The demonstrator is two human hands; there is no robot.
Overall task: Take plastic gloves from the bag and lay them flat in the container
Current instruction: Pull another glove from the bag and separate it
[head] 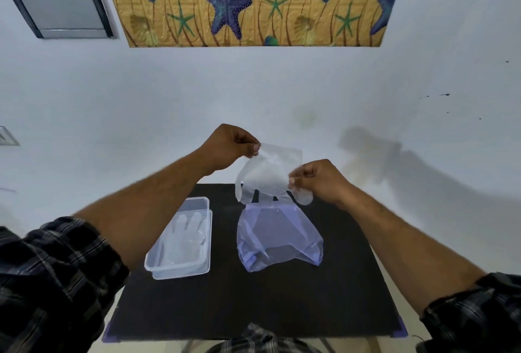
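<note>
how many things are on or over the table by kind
gloves: 2, one held up by both hands, one flat in the container
container: 1
bag: 1
total: 4

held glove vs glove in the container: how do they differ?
The held glove hangs in the air, pinched between the left hand and right hand; the glove in the container rests untouched.
The held glove's fingers point down, above the bag; the container glove's fingers point away from the person.
The held glove looks creased; the container glove lies flat.
Both are clear plastic.
</note>
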